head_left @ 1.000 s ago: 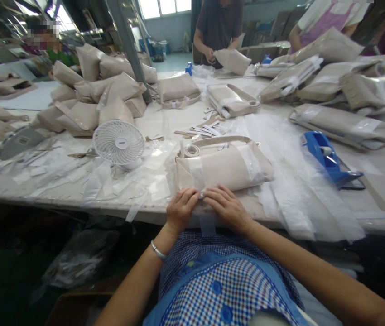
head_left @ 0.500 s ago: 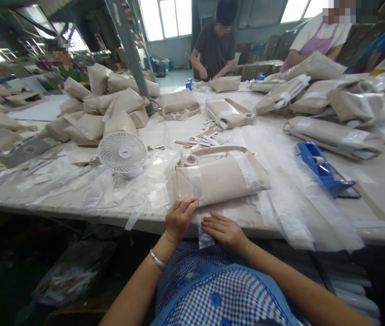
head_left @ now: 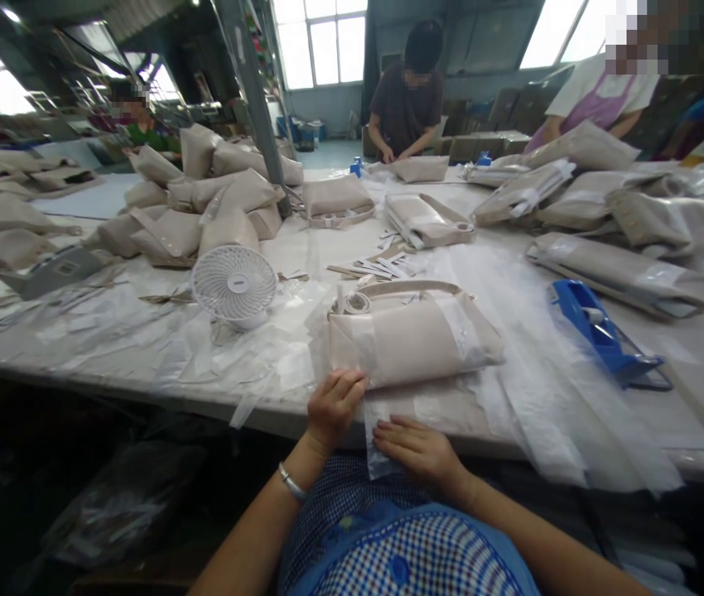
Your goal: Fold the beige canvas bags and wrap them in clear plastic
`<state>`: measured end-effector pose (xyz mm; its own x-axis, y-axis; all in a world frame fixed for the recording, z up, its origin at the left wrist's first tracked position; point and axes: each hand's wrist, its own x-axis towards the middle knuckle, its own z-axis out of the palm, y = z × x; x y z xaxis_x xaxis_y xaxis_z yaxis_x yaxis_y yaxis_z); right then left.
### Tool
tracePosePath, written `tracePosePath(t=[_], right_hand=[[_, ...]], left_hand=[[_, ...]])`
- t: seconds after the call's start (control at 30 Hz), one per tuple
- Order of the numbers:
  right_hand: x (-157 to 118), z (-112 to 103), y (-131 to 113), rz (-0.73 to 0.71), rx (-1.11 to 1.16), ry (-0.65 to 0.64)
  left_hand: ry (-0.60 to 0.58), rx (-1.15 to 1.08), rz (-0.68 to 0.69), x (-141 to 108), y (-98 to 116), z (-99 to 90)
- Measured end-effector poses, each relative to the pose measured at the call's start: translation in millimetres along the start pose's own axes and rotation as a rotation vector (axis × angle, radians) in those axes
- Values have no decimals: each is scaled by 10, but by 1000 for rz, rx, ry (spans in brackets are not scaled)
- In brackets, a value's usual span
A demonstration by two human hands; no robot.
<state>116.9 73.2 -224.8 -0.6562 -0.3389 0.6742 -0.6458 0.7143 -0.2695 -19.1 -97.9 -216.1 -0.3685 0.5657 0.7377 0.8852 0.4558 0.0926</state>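
Observation:
A folded beige bag with a rolled strap lies at the table's front edge, bands of clear plastic round both ends. My left hand is closed at its lower left corner, its fingers pinching the plastic there. Just right of it, my right hand lies with fingers stretched out on a clear plastic flap that hangs over the edge. More clear plastic sheets are spread beside the bag on the right.
A blue tape dispenser stands to the right, a white fan to the left. Paper strips lie behind the bag. Piles of beige bags sit further back. Across the table a person works; others are at left and right.
The view has tilted slightly, so everything sits a little lower and further right. Both hands keep nearly the same places at the bag's front edge.

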Motion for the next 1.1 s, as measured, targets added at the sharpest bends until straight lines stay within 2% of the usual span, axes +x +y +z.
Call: tracePosePath(t=[0.1,0.23,0.4,0.6,0.7,0.8,0.87,0.93,1.03,1.1], right_hand=[[202,-166,56,-4,8,0],[660,-352,280,90,-5,27],[1120,-291,694,225,-59,-26],[1235,-151,958,297,-150,-72],[1279,-136,987,357,-183,-75],[1252,-194,961,394,-247,-5],[1112,-337,926,358,-297,55],[850,-601,905,323,-347,101],[310,-1219,945,383,-457,154],[-53,-1718,1028,540,-579,237]], left_hand=[[-32,-1,3,-23,1,-7],[-37,1,19,-56,4,-32],[-9,36,7,-79,1,-39],[12,12,-32,-49,-18,-36],[-81,62,-47,17,-2,-69],[-163,85,-77,78,36,-100],[-162,80,-96,98,70,-116],[-142,84,-98,98,99,-129],[-110,132,-83,75,94,-125],[-97,136,-56,61,59,-101]])
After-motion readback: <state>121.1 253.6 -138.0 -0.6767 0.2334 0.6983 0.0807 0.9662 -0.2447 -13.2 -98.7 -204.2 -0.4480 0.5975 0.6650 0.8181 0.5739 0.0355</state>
